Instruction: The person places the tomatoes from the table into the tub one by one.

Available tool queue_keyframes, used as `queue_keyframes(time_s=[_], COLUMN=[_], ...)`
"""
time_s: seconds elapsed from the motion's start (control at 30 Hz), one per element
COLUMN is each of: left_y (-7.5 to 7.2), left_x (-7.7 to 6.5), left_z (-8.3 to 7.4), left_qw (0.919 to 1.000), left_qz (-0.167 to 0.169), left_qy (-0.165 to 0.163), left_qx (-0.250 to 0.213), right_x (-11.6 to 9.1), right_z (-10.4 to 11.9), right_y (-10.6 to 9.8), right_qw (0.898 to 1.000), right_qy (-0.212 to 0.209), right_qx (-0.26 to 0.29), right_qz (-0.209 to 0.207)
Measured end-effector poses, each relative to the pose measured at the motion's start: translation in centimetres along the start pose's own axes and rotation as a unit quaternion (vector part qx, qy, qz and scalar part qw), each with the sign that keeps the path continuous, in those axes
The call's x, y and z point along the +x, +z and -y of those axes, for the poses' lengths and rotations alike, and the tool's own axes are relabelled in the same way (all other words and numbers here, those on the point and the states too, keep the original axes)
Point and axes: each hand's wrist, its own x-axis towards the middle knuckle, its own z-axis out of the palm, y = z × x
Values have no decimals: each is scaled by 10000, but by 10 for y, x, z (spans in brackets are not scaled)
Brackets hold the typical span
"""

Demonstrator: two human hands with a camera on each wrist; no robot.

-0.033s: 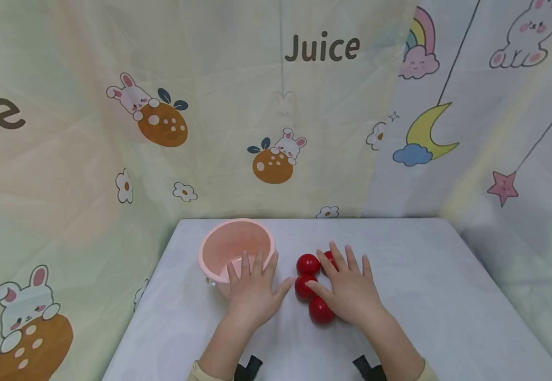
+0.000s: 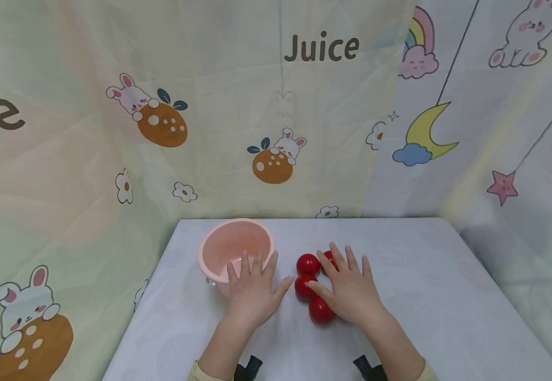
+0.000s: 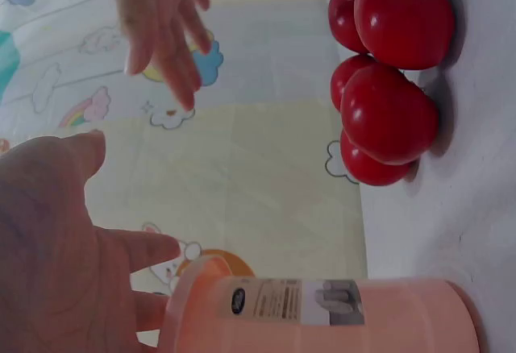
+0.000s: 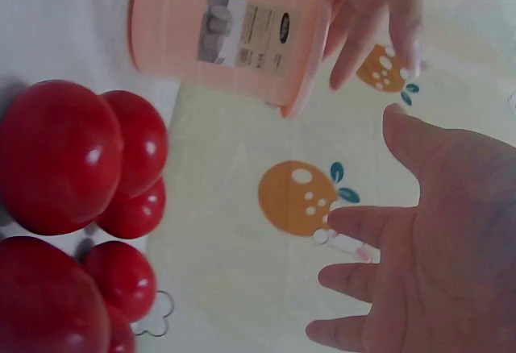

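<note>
My left hand [image 2: 254, 293] is held palm down with straight, spread fingers. In the head view it overlaps the front of a pink bucket [image 2: 214, 248], and in the left wrist view its fingers are beside the bucket's rim [image 3: 193, 288]. My right hand [image 2: 352, 291], its fingers likewise straight and spread, hovers above several glossy red balls [image 2: 308, 264] and partly hides them from the head camera. Both wrist views show the red balls [image 3: 403, 18] clustered on the table below the hands. Neither hand holds anything.
The bucket, with a printed label [image 4: 246, 35] on its side, stands at the back left of the white table [image 2: 428, 296]. Behind and beside the table hangs a printed cloth [image 2: 218, 174] with rabbits and oranges. Black straps [image 2: 248, 368] show near both wrists.
</note>
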Motion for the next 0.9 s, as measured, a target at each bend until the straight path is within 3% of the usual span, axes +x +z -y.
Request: queue_keyframes(time_s=[0.13, 0.23, 0.3, 0.4, 0.57, 0.67, 0.8, 0.9], left_y=[-5, -11, -13, -11, 2, 13, 25, 31], left_x=[3, 7, 11, 16, 20, 21, 20, 20], left_z=[18, 48, 71, 102, 131, 136, 135, 134], left_qw=[9985, 9915, 9825, 9603, 9070, 8800, 8501, 8396], left_qz=[-360, -925, -1280, -1554, -1442, -1291, -1177, -1234], left_qy=[-97, -274, -450, -906, -1688, -1781, -1777, -1774], left_qx=[-398, -868, -1273, -2133, -3579, -4209, -4816, -4983], right_x=[1, 0, -1, 0, 4, 7, 12, 14], right_z=[-17, -39, -54, -75, -104, -117, -130, -136], right_y=[2, 6, 11, 23, 49, 65, 84, 93], right_qw=[9977, 9875, 9774, 9606, 9296, 9159, 9039, 8984], right_qy=[6, 245, 493, 852, 1253, 1421, 1611, 1668], right_qx=[671, 1551, 2045, 2629, 3438, 3721, 3928, 4029], right_qz=[40, 139, 206, 294, 446, 506, 522, 525])
